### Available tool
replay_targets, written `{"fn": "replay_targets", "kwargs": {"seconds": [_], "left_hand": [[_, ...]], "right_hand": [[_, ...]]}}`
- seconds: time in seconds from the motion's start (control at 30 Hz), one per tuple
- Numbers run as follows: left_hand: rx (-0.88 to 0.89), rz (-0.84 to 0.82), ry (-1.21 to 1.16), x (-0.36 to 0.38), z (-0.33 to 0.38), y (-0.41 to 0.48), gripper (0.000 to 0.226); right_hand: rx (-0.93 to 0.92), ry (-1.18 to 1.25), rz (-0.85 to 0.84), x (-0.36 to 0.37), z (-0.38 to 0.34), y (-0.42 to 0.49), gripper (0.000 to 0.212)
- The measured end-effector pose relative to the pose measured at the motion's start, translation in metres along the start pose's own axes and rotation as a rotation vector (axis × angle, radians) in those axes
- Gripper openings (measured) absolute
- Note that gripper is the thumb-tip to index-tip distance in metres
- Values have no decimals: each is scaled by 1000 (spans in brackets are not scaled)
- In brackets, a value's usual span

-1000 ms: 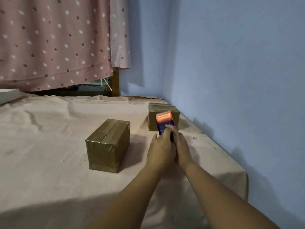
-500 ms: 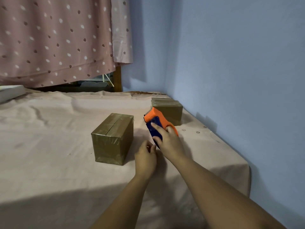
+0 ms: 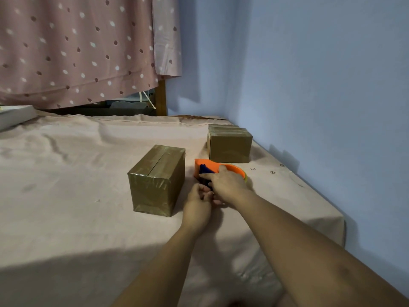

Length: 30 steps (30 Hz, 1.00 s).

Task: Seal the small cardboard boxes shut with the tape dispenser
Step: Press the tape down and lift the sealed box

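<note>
Two small cardboard boxes stand on a pinkish bedsheet [image 3: 66,173], both wrapped in glossy brown tape. The near box [image 3: 156,180] sits around the middle of the view with a seam running along its top. The far box [image 3: 229,144] lies at about 1 o'clock from it, well apart and close to the blue wall [image 3: 309,85].

The orange and blue tape dispenser [image 3: 208,167] is low over the sheet at 3 o'clock from the near box, just beside it, and at 7 o'clock from the far box. The right hand [image 3: 228,185] grips the dispenser from above, fingers wrapped over its orange body and the forefinger laid along the blue part.

The left hand [image 3: 197,203] is at 7 o'clock from the dispenser, touching the right hand. Its fingers are curled in, but I cannot tell whether they pinch anything.

A dotted pink curtain [image 3: 77,47] hangs at 11 o'clock, with a wooden post [image 3: 161,98] at its right edge. A flat white object [image 3: 13,115] lies on the sheet at 9 o'clock.
</note>
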<state>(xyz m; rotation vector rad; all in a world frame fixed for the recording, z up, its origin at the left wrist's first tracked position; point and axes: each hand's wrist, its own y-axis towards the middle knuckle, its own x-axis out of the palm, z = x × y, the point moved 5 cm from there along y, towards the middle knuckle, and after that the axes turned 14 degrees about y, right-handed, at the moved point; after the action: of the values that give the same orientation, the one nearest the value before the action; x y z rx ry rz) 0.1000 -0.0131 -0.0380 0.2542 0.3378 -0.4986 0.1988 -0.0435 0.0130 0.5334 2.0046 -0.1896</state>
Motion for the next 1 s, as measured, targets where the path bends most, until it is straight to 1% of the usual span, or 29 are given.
{"fn": "replay_targets", "kwargs": {"seconds": [0.03,0.1,0.17,0.23,0.3,0.4,0.5,0.57,0.63,0.67,0.7,0.73,0.8,0.83,0.93,1.0], "left_hand": [[3,0,-31,0,-1,-1,16],[0,-30,-138,3,-2,-2,19],[-17,-42,-221,3,0,-6,22],[-10,8,-154,0,2,-7,25],[6,29,-99,-2,4,-8,29],[34,-13,-61,-2,9,-10,34],[95,-31,-17,-3,13,-12,41],[98,-20,-47,-4,10,-11,45],[75,-12,-74,-3,7,-8,43],[66,-9,-56,-2,6,-7,39],[59,-6,-29,-1,5,-6,35],[57,-3,-15,0,3,-4,32],[46,-10,-49,1,2,-4,29],[44,-9,-65,0,0,-3,29],[22,13,-88,-1,-2,-2,30],[-17,11,-164,-1,-4,-2,29]], "right_hand": [[-13,-31,-2,0,1,1,44],[-37,-181,8,3,1,-1,46],[-94,-287,64,5,2,-2,47],[-148,-257,139,5,4,0,43],[-171,-204,140,9,9,4,39],[-103,13,149,11,17,5,39],[-51,93,166,12,23,4,44],[-49,30,179,13,25,2,48],[-142,-88,236,14,21,0,60],[-217,-143,282,14,17,-2,61],[-267,-134,342,13,14,-4,54],[-286,-84,397,10,12,-6,41],[-292,32,490,5,10,-6,20],[-276,101,535,3,8,-6,15],[-228,176,667,-4,0,-9,14],[-235,190,719,-11,-11,-8,16]]}}
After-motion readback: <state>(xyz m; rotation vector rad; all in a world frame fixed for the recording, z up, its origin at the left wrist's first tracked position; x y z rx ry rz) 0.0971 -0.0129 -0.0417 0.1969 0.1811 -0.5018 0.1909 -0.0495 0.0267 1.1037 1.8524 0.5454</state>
